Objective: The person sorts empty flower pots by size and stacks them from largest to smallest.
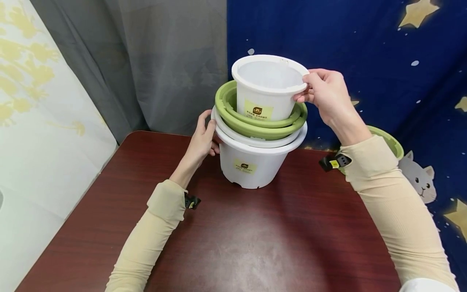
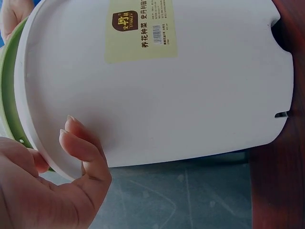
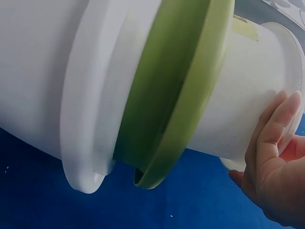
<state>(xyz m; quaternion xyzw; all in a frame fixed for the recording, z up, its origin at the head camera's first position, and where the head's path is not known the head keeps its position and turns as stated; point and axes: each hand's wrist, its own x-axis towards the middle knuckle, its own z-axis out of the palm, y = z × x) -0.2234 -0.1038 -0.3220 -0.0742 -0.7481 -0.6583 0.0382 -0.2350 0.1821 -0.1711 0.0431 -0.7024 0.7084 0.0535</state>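
A stack of nested plastic flowerpots stands upright on the table. At the bottom is a large white flowerpot (image 1: 251, 166) with a yellow label, and green flowerpots (image 1: 223, 99) sit nested above it. The topmost is a smaller white flowerpot (image 1: 264, 97), partly inside the green ones and slightly tilted. My right hand (image 1: 326, 93) pinches its rim on the right side, thumb on top and fingers underneath. On the left, my left hand (image 1: 202, 140) holds the rim of the large white flowerpot; in the left wrist view its fingers (image 2: 86, 148) curl under that rim.
The dark red table (image 1: 237, 239) reaches back to a grey curtain (image 1: 175, 61) and a blue star-patterned curtain (image 1: 368, 48). Beyond the table's right edge, another green pot (image 1: 390, 140) shows partly behind my right forearm. A white cloth with yellow print (image 1: 47, 101) hangs at left.
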